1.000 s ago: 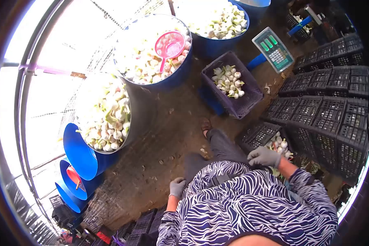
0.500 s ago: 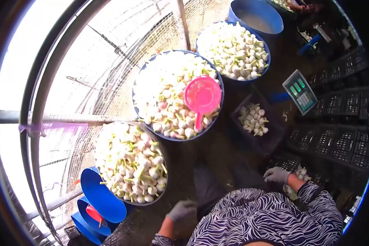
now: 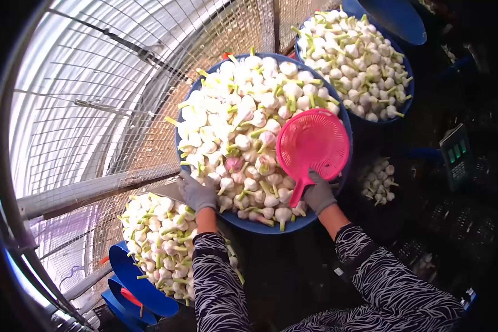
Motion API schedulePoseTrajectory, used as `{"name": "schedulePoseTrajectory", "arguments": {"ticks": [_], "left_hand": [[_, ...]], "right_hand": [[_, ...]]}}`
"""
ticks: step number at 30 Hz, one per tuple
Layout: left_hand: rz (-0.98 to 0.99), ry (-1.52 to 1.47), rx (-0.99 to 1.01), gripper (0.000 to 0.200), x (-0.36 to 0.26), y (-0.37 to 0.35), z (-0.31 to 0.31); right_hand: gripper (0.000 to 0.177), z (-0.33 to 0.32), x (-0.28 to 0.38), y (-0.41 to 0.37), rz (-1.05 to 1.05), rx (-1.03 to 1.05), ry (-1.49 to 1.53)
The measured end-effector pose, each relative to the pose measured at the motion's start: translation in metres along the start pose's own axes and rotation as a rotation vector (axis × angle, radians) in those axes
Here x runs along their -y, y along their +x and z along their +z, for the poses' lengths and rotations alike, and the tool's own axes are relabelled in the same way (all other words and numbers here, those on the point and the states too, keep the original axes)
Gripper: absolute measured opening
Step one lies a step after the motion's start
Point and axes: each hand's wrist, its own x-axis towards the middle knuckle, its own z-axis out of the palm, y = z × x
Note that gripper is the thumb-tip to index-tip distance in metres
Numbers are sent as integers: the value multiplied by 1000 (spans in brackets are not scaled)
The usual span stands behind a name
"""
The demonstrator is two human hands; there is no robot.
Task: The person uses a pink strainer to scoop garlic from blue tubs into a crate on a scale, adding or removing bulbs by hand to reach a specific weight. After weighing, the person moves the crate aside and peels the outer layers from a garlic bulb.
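Note:
A wide blue tub (image 3: pixel 346 127) is heaped with white garlic bulbs (image 3: pixel 221 133) with short green stems. On the heap's right side lies a pink plastic strainer (image 3: pixel 315 145), its handle pointing down toward me. My right hand (image 3: pixel 320 195), in a grey glove, is closed at the base of that handle; some of its fingers are hidden. At the tub's lower left edge is my left hand (image 3: pixel 199 195), also gloved, with fingers apart beside the bulbs and nothing in them.
More garlic fills a tub at lower left (image 3: pixel 160 243) and a blue tub (image 3: pixel 409 77) at upper right. A scale display (image 3: pixel 455 155) stands at right, near a small garlic pile (image 3: pixel 380 181). Blue containers (image 3: pixel 141 276) stand lower left; wire mesh (image 3: pixel 122 72) runs along the left.
Both hands have moved up and forward from near my body to the middle tub. My right hand has reached the strainer's handle. The view has shifted, bringing the tub closer.

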Motion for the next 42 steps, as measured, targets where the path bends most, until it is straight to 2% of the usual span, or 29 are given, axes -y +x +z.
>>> {"name": "schedulePoseTrajectory", "arguments": {"ticks": [1,4,5,7,8,10,12,14,15,16,17,19,20,22,25,29,32,34,36,37,40,42], "left_hand": [[-176,-193,224,82,-3,11,-8],[-194,-156,487,74,-7,32,-15],[-156,-158,502,61,-3,34,-9],[-75,-145,318,56,-6,26,0],[-35,-142,219,54,-8,24,4],[-88,-128,190,54,-14,26,9],[-136,-148,196,54,-18,28,1],[-128,-200,176,53,-15,31,3],[-111,-204,151,53,-16,33,0],[-99,-206,129,53,-18,34,-2],[-142,-243,211,53,-19,32,-6],[-52,-233,113,50,-11,30,10],[-8,-227,57,49,-7,29,17],[-39,-229,88,47,-8,30,14],[-67,-231,146,50,-8,30,19],[-61,-202,159,52,-5,28,17],[-83,-210,157,54,-8,26,12],[-70,-213,154,55,-10,28,15],[-43,-214,167,56,-8,26,17],[-35,-221,160,55,-7,25,21],[-40,-208,116,55,-1,28,27],[-52,-183,120,55,0,26,29]], "right_hand": [[36,-4,-1,6,-5,15,5],[34,5,39,-15,-262,-13,-340],[30,-5,72,-25,-519,1,-952],[34,11,123,-55,-762,-40,-1327],[44,36,141,-72,-764,-84,-1076],[59,70,162,-90,-1095,-195,-1471],[72,76,163,-87,-1276,-219,-1835],[82,65,145,-54,-1299,-143,-2144],[85,73,132,-51,-1346,-70,-2123],[86,79,124,-42,-1259,-90,-2105],[86,80,117,-36,-1164,-117,-2089],[88,96,107,-24,-930,-156,-2012],[88,96,114,-9,-979,-123,-2050],[88,86,121,25,-1080,-50,-2116],[87,70,92,48,-1068,-46,-2140],[85,34,75,77,-872,-288,-2142],[85,71,86,34,-325,-263,-1859],[82,36,93,50,-630,-60,-1796],[74,-24,81,112,-765,28,-1895],[67,-61,68,164,-758,15,-2037],[28,3,43,160,-507,48,-1924],[23,0,30,163,-235,-26,-1498]]}}
